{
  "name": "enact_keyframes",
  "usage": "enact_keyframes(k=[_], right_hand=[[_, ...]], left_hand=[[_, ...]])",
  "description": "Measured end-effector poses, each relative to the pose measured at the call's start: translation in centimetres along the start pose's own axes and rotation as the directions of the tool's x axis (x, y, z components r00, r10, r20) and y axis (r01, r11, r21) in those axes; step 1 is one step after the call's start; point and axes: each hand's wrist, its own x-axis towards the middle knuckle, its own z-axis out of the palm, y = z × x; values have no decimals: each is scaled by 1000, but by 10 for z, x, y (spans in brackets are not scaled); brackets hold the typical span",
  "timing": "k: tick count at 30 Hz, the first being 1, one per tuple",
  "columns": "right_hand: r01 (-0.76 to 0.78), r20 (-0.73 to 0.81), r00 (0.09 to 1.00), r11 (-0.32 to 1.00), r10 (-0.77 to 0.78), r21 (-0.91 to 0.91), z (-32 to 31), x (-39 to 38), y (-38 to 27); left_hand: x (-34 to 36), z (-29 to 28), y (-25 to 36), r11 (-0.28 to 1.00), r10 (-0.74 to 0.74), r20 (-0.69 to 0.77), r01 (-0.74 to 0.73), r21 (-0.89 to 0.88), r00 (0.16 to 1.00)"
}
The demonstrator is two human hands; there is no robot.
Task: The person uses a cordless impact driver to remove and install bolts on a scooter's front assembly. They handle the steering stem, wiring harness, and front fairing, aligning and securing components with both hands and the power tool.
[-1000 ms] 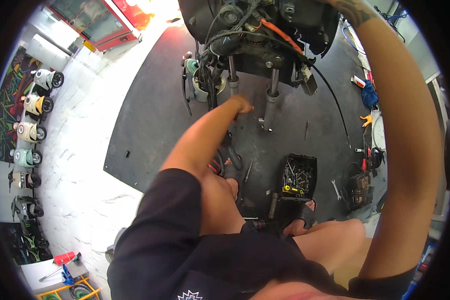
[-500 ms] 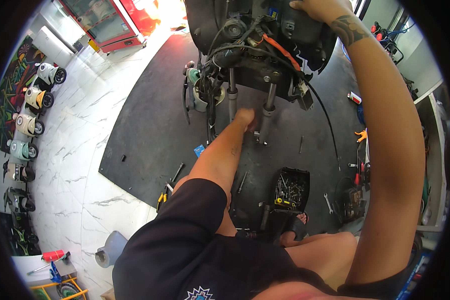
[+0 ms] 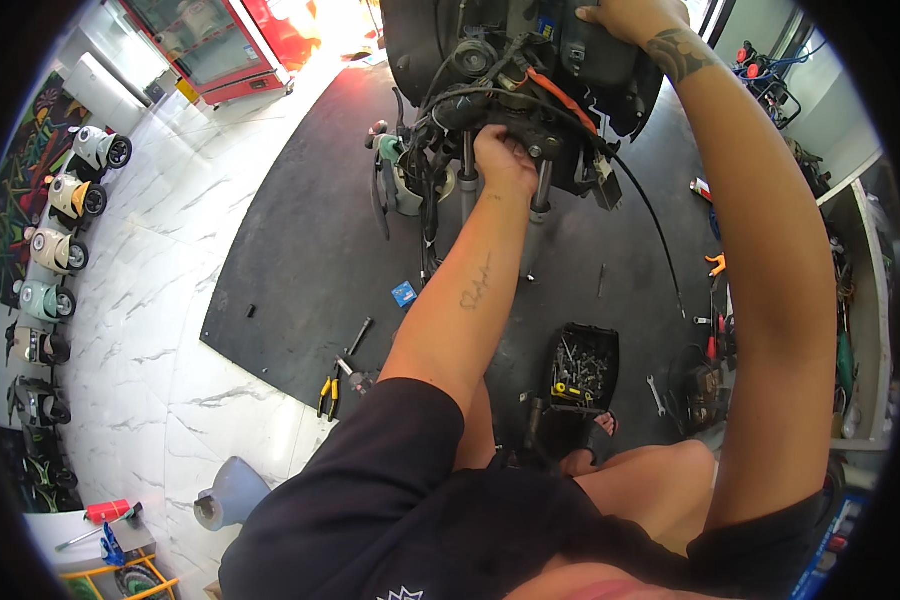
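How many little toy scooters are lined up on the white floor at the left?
6 at least: grey, cream, beige, mint, then two darker ones. More may be hidden in the dark rim below.

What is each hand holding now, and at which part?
The left hand grips the scooter's black fork bracket above the two fork tubes. The right hand holds the top edge of the dark body panel.
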Motion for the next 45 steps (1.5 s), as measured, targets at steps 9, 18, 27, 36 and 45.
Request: enact_keyframes(k=[9, 18, 27, 36, 45], right_hand=[[8, 13, 1000, 1000, -9, 9, 1, 0, 3], [52, -16, 999, 998, -52, 32, 5, 4, 8], [-43, -13, 999, 997, 43, 62, 0, 1, 1], [-14, 41, 999, 1000, 13, 5, 2, 6, 2], [23, 59, 998, 997, -19, -71, 1, 9, 1]], left_hand=[[24, 2, -5, 982, -172, 123, 180, -57, 977], [28, 3, -20, 984, -90, 152, 111, -138, 984], [25, 9, -12, 991, -120, 189, 129, -35, 975], [25, 17, -10, 987, -144, 181, 154, -42, 973], [35, 18, -32, 997, 80, 20, -80, -17, 997]])
